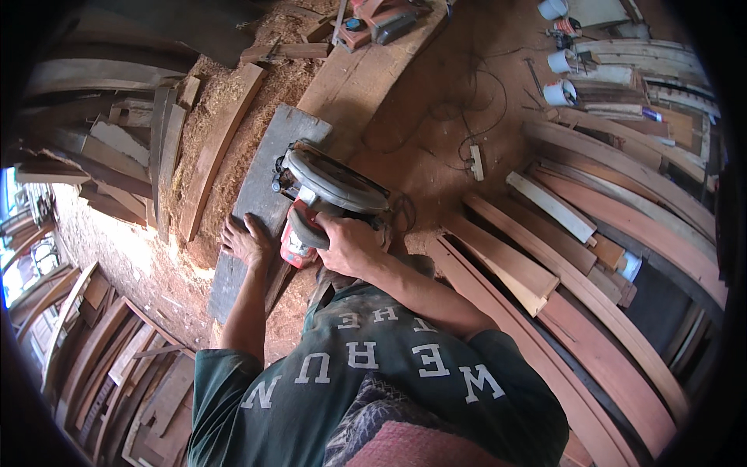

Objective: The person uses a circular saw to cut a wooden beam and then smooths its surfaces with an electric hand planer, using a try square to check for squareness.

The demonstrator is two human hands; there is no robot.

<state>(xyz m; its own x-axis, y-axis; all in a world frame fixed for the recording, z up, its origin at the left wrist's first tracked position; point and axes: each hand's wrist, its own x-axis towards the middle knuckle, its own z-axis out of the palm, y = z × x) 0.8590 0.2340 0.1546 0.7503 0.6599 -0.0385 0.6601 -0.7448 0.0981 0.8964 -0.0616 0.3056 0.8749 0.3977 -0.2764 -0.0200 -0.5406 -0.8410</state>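
Note:
My right hand (350,246) is wrapped round the rear handle of a red and grey circular saw (331,180). The saw rests on a weathered grey board (261,175), its round metal guard toward the right. To the left of the saw, my left hand (246,240) lies on the same board with its fingers spread over the left edge. The grey board lies across a longer brown plank (359,78) that runs away to the far side. The saw's blade is hidden by the guard and the base.
Sawdust and loose wood strips (222,148) lie to the left. Long stacked planks (576,311) fill the right side. A cable (467,117) crosses the floor near a white power strip (476,163). White buckets (559,93) stand far right; more tools (377,19) sit on the plank's far end.

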